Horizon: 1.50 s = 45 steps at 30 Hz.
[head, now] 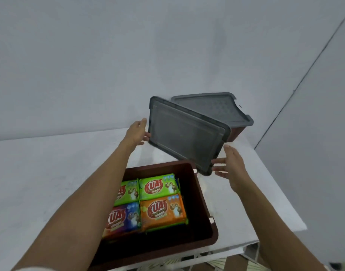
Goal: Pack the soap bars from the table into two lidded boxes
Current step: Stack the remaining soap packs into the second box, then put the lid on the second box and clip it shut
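A brown open box point(203, 208) stands near the table's front edge, filled with wrapped soap bars: green point(158, 185), orange point(162, 211) and purple point(124, 218) packs. Above and behind it, a grey translucent lid point(187, 133) is tilted in the air. My left hand point(137, 132) grips the lid's far left edge. My right hand point(229, 167) holds its near right corner with fingers spread. My left forearm hides part of the left soap bars. A second brown box point(235, 132) with a grey lid point(212, 107) on it stands at the back right.
The white table point(50, 173) meets a grey wall behind and ends at its right edge near a wall corner. A white wire frame point(197, 259) shows under the table's front edge.
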Tool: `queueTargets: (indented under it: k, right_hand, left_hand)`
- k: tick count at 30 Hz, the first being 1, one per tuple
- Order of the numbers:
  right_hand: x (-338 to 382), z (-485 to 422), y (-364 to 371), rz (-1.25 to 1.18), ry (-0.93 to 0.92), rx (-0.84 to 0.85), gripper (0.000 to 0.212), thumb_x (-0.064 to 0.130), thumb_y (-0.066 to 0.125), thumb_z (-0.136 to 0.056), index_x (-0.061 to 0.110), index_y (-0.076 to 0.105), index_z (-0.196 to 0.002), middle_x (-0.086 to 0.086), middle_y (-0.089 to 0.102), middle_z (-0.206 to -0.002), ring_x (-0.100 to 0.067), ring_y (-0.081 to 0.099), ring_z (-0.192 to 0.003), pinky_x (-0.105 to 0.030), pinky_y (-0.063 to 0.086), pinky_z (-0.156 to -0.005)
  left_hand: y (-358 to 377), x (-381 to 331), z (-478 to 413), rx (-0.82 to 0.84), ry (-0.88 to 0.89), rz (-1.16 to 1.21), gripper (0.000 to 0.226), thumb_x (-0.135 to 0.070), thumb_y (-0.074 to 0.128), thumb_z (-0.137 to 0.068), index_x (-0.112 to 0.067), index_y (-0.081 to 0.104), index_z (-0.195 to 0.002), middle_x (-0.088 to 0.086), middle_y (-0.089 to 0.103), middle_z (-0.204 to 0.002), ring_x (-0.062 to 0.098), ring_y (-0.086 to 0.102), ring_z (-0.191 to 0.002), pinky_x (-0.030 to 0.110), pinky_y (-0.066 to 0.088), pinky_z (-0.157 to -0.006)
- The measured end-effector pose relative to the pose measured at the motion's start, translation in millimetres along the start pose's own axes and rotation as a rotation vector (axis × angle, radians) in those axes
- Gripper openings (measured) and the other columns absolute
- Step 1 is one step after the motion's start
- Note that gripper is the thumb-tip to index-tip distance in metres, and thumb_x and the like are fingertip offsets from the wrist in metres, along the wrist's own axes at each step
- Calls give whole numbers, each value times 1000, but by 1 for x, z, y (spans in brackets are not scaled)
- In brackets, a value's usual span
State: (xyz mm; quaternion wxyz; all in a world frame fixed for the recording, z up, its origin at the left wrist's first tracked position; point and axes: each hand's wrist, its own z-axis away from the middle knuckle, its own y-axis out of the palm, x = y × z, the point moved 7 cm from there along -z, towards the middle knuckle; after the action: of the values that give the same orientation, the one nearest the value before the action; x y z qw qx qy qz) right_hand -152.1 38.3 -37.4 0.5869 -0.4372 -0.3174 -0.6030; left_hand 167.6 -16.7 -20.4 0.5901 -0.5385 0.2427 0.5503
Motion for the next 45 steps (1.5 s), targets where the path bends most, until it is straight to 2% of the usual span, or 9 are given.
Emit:
queueTargets:
  k: [4, 11, 17, 22, 28, 32, 37, 41, 45]
  right_hand:
    - [-11, -12, 9, -26, 160, 101, 49, 54, 33, -100, 20, 47, -131, -14, 68, -100, -33, 67, -91, -36, 57, -74]
    - [-1, -9, -5, -26, 131, 133, 48, 54, 35, -99, 15, 55, -118, -15, 70, -100, -32, 68, -91, -35, 57, -77]
    - [37, 17, 1, -45, -40, 255, 44, 49, 35, -101, 16, 61, -112, -15, 70, -104, -30, 67, -89, -35, 54, -79]
    - [63, 47, 11, -137, -138, 360, 41, 42, 46, -99, 10, 71, -107, -12, 66, -109, -25, 62, -84, -32, 50, -73]
    - [61, 79, 31, 241, -364, 443, 21, 17, 57, -96, 28, 71, -108, 14, 71, -102, -5, 66, -94, -19, 53, -74]
    - [41, 87, 40, 611, -618, 259, 32, 16, 57, -95, 21, 63, -126, 6, 64, -117, -9, 63, -86, -27, 53, -81]
    - [7, 98, 47, 814, -726, 176, 35, 15, 55, -96, 20, 59, -131, -2, 61, -114, -5, 53, -73, -19, 40, -75]
    - [-10, 106, 42, 876, -745, 49, 35, 14, 59, -93, 16, 62, -127, -10, 56, -119, -21, 55, -92, -25, 43, -80]
    - [-26, 115, 35, 846, -669, 11, 37, 13, 59, -92, 18, 60, -129, -12, 51, -127, -26, 48, -111, -27, 36, -89]
  left_hand:
    - [16, 1, -14, 83, -132, 62, 68, -62, 16, -97, -14, 42, -137, 16, 62, -115, 29, 60, -102, 42, 47, -92]
    - [-4, 12, -15, 114, -160, 254, 77, -71, 17, -91, -12, 53, -125, 13, 68, -100, 25, 64, -91, 41, 51, -89]
    - [-47, 6, 23, 22, -29, 410, 66, -66, 22, -95, -13, 54, -119, 13, 71, -99, 25, 66, -97, 38, 52, -86]
    - [-96, 12, 93, 46, 60, 500, 45, -56, 44, -94, -15, 62, -90, 4, 68, -87, 18, 63, -82, 33, 51, -77]
    - [-121, 52, 171, -144, 60, 189, 14, -29, 60, -93, -15, 63, -95, 5, 67, -84, 15, 58, -69, 28, 45, -60]
    - [-122, 79, 207, -268, 86, 29, 17, -30, 64, -91, -30, 59, -107, -1, 72, -81, 16, 63, -72, 30, 49, -65]
    - [-113, 101, 230, -430, 225, -430, 35, -27, 57, -94, -28, 56, -129, -6, 63, -108, 2, 60, -76, 21, 45, -70]
    - [-108, 118, 236, -457, 295, -576, 36, -27, 53, -95, -24, 56, -131, 0, 60, -120, 18, 56, -99, 29, 43, -82]
    - [-107, 132, 240, -421, 233, -421, 34, -37, 54, -94, -35, 56, -128, -2, 44, -137, 19, 42, -123, 31, 38, -91]
